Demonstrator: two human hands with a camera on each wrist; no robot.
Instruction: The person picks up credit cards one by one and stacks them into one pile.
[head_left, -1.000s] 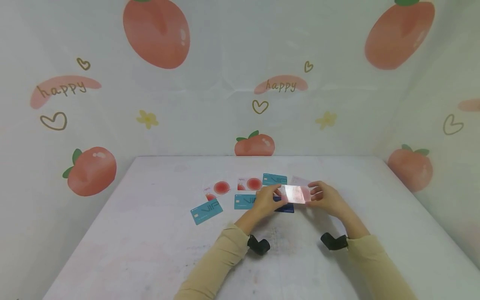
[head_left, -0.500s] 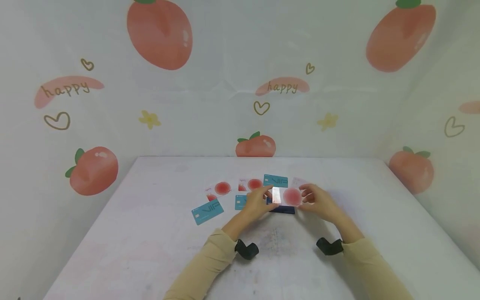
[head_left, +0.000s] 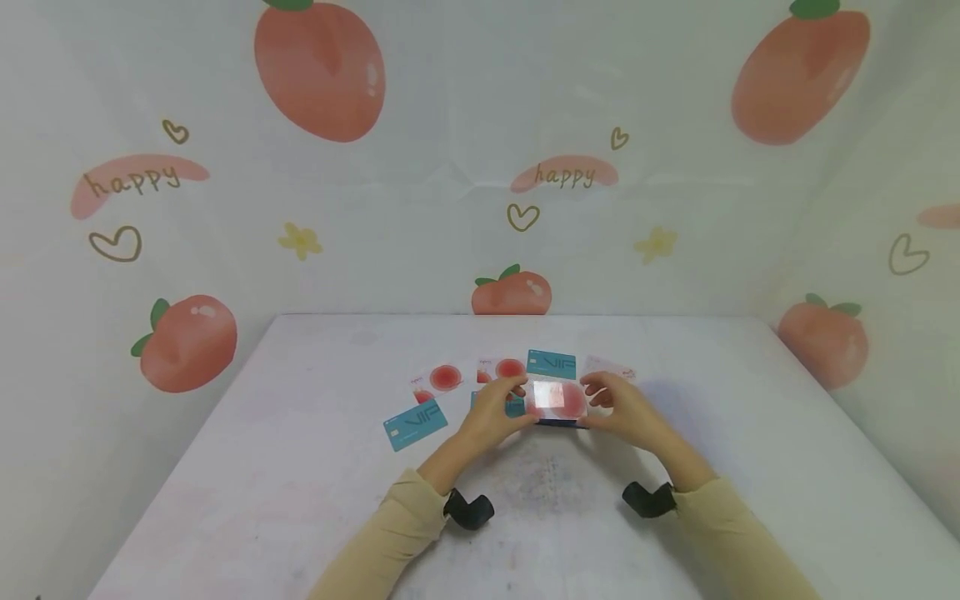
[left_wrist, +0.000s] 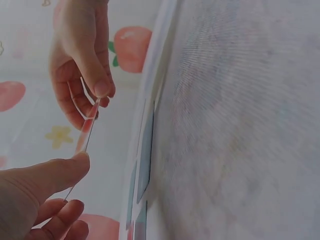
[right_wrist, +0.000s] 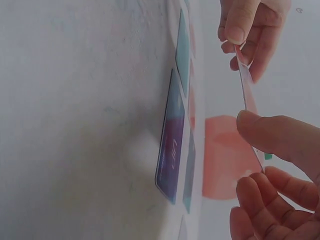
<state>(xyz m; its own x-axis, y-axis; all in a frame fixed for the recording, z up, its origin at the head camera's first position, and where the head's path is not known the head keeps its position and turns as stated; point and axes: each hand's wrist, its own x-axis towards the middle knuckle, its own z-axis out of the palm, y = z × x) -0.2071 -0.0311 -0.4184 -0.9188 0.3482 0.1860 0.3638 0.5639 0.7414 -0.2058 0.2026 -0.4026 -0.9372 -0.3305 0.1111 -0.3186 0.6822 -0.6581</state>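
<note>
A white-and-pink card with a red circle (head_left: 573, 402) is held level above the table between both hands, a bright glare on its face. My left hand (head_left: 489, 414) pinches its left end between thumb and fingers. At the opposite end, my right hand (head_left: 626, 412) pinches it the same way. Both wrist views show the card (left_wrist: 87, 131) nearly edge-on, apart from the cards below. Under it lies a dark blue card (right_wrist: 171, 155), mostly hidden in the head view. A teal card (head_left: 514, 407) is partly covered by my left hand.
Left on the white table (head_left: 300, 483) lies a tilted teal VIP card (head_left: 416, 425). Behind are two red-circle cards, one tilted (head_left: 444, 378) and one straighter (head_left: 501, 367), another teal VIP card (head_left: 551, 364), and a pale pink card (head_left: 611, 368). A fruit-print backdrop (head_left: 420, 208) surrounds the table.
Both hands have moved left with the held card, and slightly nearer. The pale pink card at the back right shows more now. The cards on the table stay put.
</note>
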